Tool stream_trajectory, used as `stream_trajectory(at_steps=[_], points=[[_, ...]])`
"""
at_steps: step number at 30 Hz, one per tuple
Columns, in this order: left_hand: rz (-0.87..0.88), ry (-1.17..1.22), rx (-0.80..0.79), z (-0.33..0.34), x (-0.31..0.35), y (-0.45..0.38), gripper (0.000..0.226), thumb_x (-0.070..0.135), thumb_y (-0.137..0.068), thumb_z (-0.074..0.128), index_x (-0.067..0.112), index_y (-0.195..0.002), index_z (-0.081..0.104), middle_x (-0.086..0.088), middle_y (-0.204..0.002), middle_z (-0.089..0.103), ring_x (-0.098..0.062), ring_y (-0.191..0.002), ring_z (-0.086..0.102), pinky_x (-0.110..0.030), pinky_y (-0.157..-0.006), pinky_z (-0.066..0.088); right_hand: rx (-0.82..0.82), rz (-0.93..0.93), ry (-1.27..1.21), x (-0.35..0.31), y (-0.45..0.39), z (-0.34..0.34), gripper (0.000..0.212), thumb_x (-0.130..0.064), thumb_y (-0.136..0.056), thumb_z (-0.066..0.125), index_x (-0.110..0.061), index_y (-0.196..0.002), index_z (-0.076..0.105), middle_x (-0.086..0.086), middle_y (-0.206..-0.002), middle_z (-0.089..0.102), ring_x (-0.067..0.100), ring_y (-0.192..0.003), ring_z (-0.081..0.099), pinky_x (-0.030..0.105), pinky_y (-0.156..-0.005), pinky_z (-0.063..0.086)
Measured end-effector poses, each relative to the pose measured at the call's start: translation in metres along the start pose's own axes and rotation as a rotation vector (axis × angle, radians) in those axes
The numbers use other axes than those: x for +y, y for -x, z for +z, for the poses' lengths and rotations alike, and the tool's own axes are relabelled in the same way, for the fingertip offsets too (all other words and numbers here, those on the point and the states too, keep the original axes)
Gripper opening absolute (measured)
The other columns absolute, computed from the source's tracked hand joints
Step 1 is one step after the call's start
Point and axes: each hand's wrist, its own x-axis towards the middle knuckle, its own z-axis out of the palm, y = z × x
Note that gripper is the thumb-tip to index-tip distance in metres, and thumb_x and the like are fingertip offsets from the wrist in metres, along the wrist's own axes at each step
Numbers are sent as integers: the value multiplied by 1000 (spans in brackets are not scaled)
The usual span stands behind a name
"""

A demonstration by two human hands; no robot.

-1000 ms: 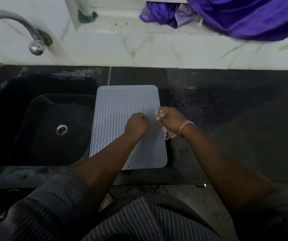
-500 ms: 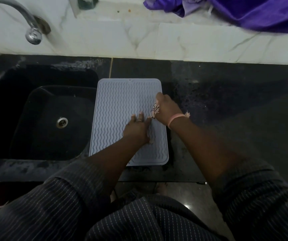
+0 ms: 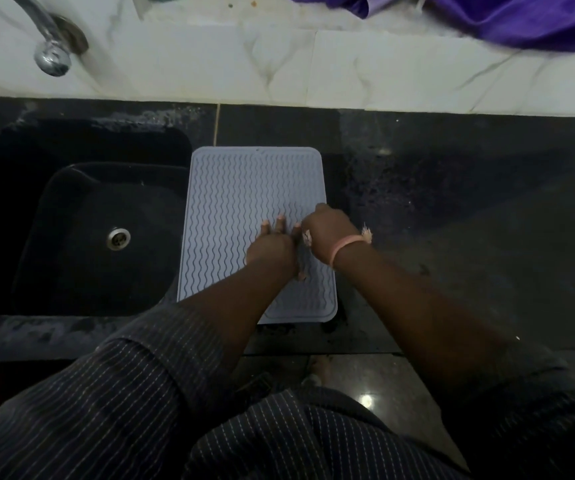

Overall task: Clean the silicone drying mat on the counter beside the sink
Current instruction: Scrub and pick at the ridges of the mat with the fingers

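currently wiping: the mat [image 3: 244, 188] lies flat on the counter [image 3: 452, 209], just beside the sink [image 3: 81, 237]. the left hand [image 3: 272, 245] presses it with fingers nearly straight, holding nothing. the right hand [image 3: 326, 232] is curled round a small cloth [image 3: 307, 237] at the mat's right edge. the next stroke likely needs steady pressure along the ridges.

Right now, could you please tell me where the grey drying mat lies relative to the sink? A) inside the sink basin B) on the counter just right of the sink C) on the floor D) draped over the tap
B: the mat lies flat on the dark counter, its left edge along the sink, with both hands over it.
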Motion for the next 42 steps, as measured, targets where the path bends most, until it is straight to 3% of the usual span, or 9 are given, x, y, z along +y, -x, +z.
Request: stream_trajectory(at_steps=[9,15,18,20,23,27,32,38,42], points=[[20,-56,39,4,-2,2,124,51,-81,81,33,-163,-11,-3,-170,-19,-36,-157,-12,-61,-121,21,-64,-68,-61,-19,86,33,25,-5,-91,65,-5,-115,70,19,-113,56,39,-95,62,37,-75,46],[78,-133,-21,-1,-7,5,145,53,-70,89,30,-160,-21,-6,-168,-26,-39,-155,-15,-63,-119,23,-188,-229,-175,-4,112,35,25,-19,-92,70,-19,-117,72,7,-118,59,27,-101,65,40,-88,55],[122,-109,15,7,-14,12,154,49,-66,93,22,-158,-28,-7,-167,-30,-38,-154,-20,-62,-120,20,-142,-193,-463,12,110,22,54,-21,-85,80,-21,-136,62,3,-132,62,13,-117,58,25,-103,44],[156,-118,39,12,-20,13,164,55,-60,94,11,-154,-33,-13,-164,-33,-39,-152,-25,-60,-125,12,-67,-119,-663,18,104,13,50,-21,-84,83,-20,-130,64,-1,-125,67,3,-110,61,19,-95,45],[215,-193,97,26,-30,19,170,71,-55,87,-3,-151,-31,-26,-157,-39,-44,-148,-32,-52,-127,-4,-110,-97,-655,24,86,12,37,-25,-82,85,-21,-114,68,-10,-101,68,-14,-85,59,9,-75,44],[79,-98,204,44,-36,29,169,73,-54,86,-4,-153,-27,-26,-159,-36,-42,-151,-28,-51,-126,-7,-194,-160,-522,34,52,21,39,-29,-76,88,-26,-111,71,-2,-109,67,11,-98,63,29,-88,52],[51,-47,196,45,-35,42,157,69,-62,85,7,-158,-23,-17,-165,-29,-36,-154,-22,-49,-125,-4,-177,-146,-536,52,8,15,42,-20,-77,87,-15,-116,73,4,-118,67,19,-109,62,30,-97,50],[-37,-3,224,48,-28,47,153,62,-64,87,16,-159,-24,-12,-165,-32,-36,-153,-24,-50,-124,-5,112,-30,-488,73,-56,5,28,-36,-86,78,-11,-95,68,6,-106,54,26,-92,61,30,-78,47],[-166,65,250,49,-17,54,149,52,-66,90,22,-160,-22,-10,-166,-31,-38,-154,-19,-56,-127,4,258,6,-502,78,-93,-6,36,-37,-93,71,-5,-107,64,15,-117,49,31,-97,59,36,-87,50]])
